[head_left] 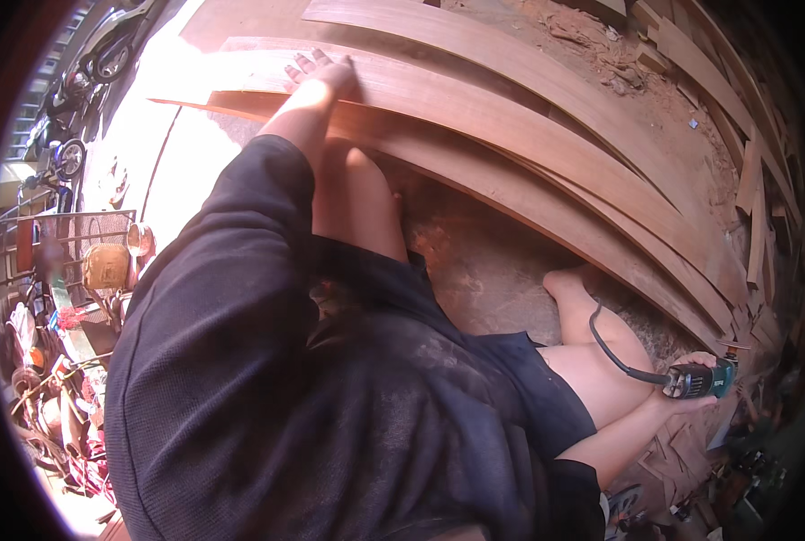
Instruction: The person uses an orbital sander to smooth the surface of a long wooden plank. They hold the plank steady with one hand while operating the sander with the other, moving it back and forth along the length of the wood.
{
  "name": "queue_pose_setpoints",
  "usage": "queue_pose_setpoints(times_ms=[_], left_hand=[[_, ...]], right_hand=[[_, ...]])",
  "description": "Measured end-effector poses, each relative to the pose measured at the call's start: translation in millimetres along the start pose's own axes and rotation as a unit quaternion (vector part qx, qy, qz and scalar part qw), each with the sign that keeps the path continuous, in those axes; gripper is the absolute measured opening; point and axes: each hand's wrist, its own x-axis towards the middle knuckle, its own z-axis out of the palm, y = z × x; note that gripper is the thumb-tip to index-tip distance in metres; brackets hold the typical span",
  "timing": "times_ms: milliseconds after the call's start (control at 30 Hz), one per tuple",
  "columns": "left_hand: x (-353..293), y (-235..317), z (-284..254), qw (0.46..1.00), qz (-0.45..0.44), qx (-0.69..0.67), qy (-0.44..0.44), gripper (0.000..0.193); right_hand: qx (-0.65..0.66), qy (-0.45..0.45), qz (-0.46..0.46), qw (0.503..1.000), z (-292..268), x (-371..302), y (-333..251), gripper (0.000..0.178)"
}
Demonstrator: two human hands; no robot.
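Long wooden planks lie side by side across the upper part of the head view. My left hand [317, 72] rests on the upper face of one pale plank [475, 106], near its left end, fingers spread and holding nothing. In front of that plank, the edge of another board [457, 162] runs down to the right. At the far right, my right hand [691, 403] is closed round a teal and black angle grinder [707, 380]. A thin disc [736, 346] shows at its head. The grinder's black cord [612, 353] loops up past my bent leg.
More timber [704, 72] is stacked at the right, with shavings [578, 45] on the ground at the back. Wood offcuts [682, 460] lie below the grinder. Mixed clutter [64, 397] fills the left side, and a motorbike [109, 59] stands at the far left.
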Motion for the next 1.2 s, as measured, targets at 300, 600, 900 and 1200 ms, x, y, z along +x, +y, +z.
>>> queue_pose_setpoints(times_ms=[300, 600, 900, 1200], left_hand=[[-225, 124, 104, 0.825, 0.560, 0.079, -0.007, 0.088], [-156, 152, 88, 0.809, 0.582, 0.065, 0.046, 0.090], [-114, 164, 115, 0.770, 0.632, 0.090, 0.014, 0.105], [-15, 123, 111, 0.712, 0.700, 0.049, 0.034, 0.096]], right_hand=[[-0.016, -0.041, -0.007, 0.999, 21, 4, 23, 0.086], [0.037, -0.009, 0.001, 0.999, 17, -3, 27, 0.087], [0.037, 0.131, -0.093, 0.986, 18, -2, 26, 0.098], [0.035, 0.173, -0.137, 0.975, -3, 9, 22, 0.096]])
